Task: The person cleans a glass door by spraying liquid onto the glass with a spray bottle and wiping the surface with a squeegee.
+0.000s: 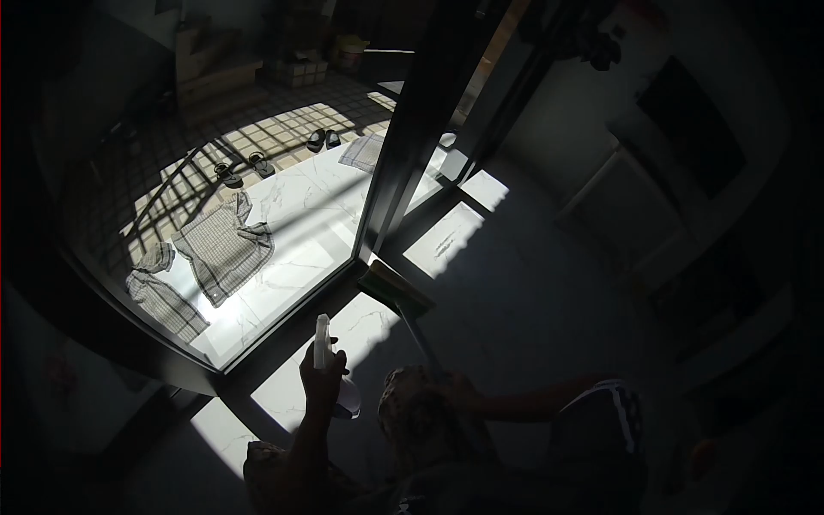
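Observation:
My left hand (321,378) is closed round a spray bottle (324,342) with a white trigger head, held upright over the sunlit floor by the glass door. My right hand (461,391), in deep shadow, is closed on the handle of a long-handled wiper (415,333); its fingers show poorly. The wiper's wide green head (396,288) rests low beside the corner of the dark door frame (364,257). Whether that head carries bristles or a blade, I cannot tell.
Beyond the glass door (300,266), checked cloths (225,249) lie on a white marbled floor (292,202). Sandals (228,175) and dark shoes (323,140) stand past them. Cartons (299,73) are at the back. Indoors, a pale cabinet (618,189) stands along the right wall.

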A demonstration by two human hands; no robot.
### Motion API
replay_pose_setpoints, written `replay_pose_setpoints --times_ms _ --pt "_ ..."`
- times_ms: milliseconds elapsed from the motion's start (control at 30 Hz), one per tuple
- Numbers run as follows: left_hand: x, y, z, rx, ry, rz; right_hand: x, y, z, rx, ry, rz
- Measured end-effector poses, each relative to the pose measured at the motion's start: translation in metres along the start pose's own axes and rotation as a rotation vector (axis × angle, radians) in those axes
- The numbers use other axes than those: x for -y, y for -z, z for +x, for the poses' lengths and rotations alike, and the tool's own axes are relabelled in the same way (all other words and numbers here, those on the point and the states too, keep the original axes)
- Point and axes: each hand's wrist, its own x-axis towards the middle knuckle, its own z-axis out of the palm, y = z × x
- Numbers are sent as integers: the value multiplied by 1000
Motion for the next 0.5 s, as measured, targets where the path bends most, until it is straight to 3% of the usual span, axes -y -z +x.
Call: replay_pose_setpoints --times_ms 67,167,200,500 --pt "8 -6 2 68 30 64 -30 6 10 -93 -120 20" --pt "22 -10 8 107 150 64 -7 31 -9 -57 -363 -82" --pt "15 -16 9 28 98 27 -6 36 -11 -68 -430 -86" --pt "41 -23 8 171 173 108 -4 54 -74 -45 -680 23"
